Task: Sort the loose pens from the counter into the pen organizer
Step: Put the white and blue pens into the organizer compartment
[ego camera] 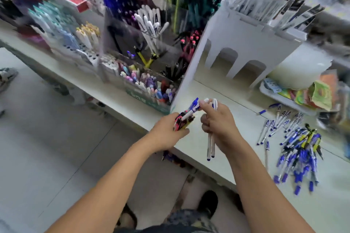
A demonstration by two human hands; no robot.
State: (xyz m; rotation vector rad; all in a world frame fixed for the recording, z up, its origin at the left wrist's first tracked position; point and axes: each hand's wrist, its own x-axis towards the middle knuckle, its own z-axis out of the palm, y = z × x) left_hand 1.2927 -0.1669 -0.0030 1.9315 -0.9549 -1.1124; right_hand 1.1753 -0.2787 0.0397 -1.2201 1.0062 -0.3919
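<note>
White tabletop [227,104] beside the pen organizer [147,47], and the left hand [168,132] grips a mixed bunch [184,119], the right hand [217,123] pinches two slim white pens [210,143] mid-barrel, light, stiff, slippery, loose pens [295,149] heaped right of it.

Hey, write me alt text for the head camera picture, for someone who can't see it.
Seen from above, a person's left hand grips a bundle of mixed pens while the right hand holds two white pens upright over a white counter. A pile of loose blue pens lies on the counter to the right; a crowded pen organizer stands behind.
</note>
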